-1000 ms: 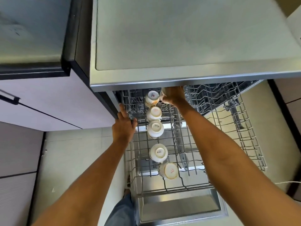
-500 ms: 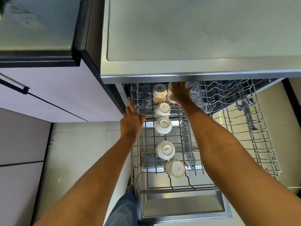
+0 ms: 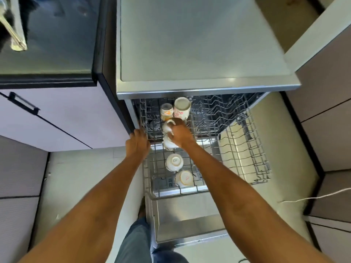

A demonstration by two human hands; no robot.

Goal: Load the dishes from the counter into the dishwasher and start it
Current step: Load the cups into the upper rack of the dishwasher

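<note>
Gripping, seemingly, cup [image 3: 168,127]: right hand [image 3: 180,134].

The right hand [image 3: 180,134] covers much of two cups [image 3: 168,128] in the rack [image 3: 247,149], so its grip cannot be told. The rack's far end is hidden under the surface [image 3: 199,44]. A utensil [image 3: 14,35] at far left is blurred and cut off.

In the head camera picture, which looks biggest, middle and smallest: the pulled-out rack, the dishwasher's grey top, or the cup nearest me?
1. Dishwasher's grey top
2. Pulled-out rack
3. Cup nearest you, by far the smallest
</note>
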